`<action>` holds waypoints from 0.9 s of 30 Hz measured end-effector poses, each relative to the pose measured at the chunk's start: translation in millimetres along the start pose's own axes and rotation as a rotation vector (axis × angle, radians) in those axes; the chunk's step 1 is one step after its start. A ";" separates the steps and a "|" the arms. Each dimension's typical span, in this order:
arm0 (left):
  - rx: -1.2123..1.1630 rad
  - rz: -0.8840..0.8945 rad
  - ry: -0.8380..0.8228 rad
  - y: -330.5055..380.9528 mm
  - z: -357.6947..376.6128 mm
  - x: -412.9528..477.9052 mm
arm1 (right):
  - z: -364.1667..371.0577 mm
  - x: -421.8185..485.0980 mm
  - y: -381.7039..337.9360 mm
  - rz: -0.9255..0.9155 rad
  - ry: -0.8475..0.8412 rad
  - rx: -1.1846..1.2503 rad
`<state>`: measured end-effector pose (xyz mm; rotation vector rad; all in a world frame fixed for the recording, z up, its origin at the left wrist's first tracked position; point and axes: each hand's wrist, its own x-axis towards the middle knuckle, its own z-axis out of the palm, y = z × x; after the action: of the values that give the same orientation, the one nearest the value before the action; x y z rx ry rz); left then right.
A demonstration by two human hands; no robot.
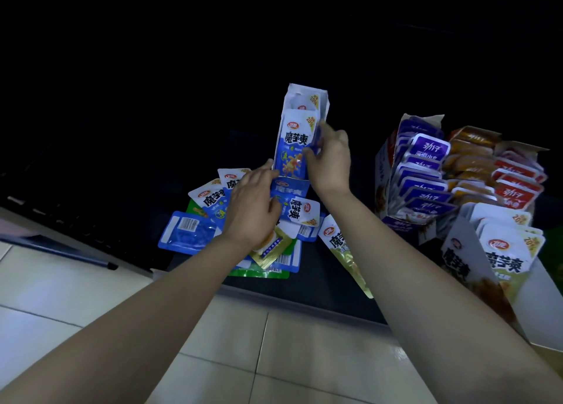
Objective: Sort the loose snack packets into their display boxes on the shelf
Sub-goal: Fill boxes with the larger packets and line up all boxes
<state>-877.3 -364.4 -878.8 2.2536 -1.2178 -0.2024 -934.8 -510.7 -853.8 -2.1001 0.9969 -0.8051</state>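
Five boxes (pixel 304 99), one held packet (pixel 292 147), roughly ten loose packets (pixel 185 233), one left hand (pixel 253 208), one right hand (pixel 330 160).

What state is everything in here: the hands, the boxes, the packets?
blue display box, upright, open-topped, partly filled.
blue packet, standing at that box's front, pinched.
right hand, pinches the blue packet.
left hand, on the loose packets; grip hidden.
loose packets, scattered flat, unsorted.
purple box, open, packed full.

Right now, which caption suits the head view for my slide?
Right hand holds a blue packet in its display box; left hand rests on the loose pile.
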 end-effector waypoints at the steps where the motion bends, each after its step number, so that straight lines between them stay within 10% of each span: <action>1: -0.003 -0.004 -0.013 0.1 -1.3 -1.5 | -3.2 -0.5 0.1 0.007 0.037 0.059; 5: 0.061 -0.025 -0.023 -4.2 -9.6 -14.9 | -23.2 -21.3 8.0 -0.063 0.063 0.134; 12: 0.241 -0.065 -0.246 -7.0 -17.5 -38.9 | -37.0 -75.7 42.1 0.161 -0.619 -0.196; 22: 0.138 -0.059 -0.210 2.0 -27.6 -46.2 | -45.7 -76.2 25.8 0.657 -0.404 0.493; 27: 0.048 -0.050 -0.156 -0.3 -28.0 -49.9 | -54.4 -75.6 27.3 0.681 -0.555 0.366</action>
<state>-895.0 -312.5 -862.2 2.3476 -1.2580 -0.3778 -1026.0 -478.3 -861.2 -1.3986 1.0475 -0.0382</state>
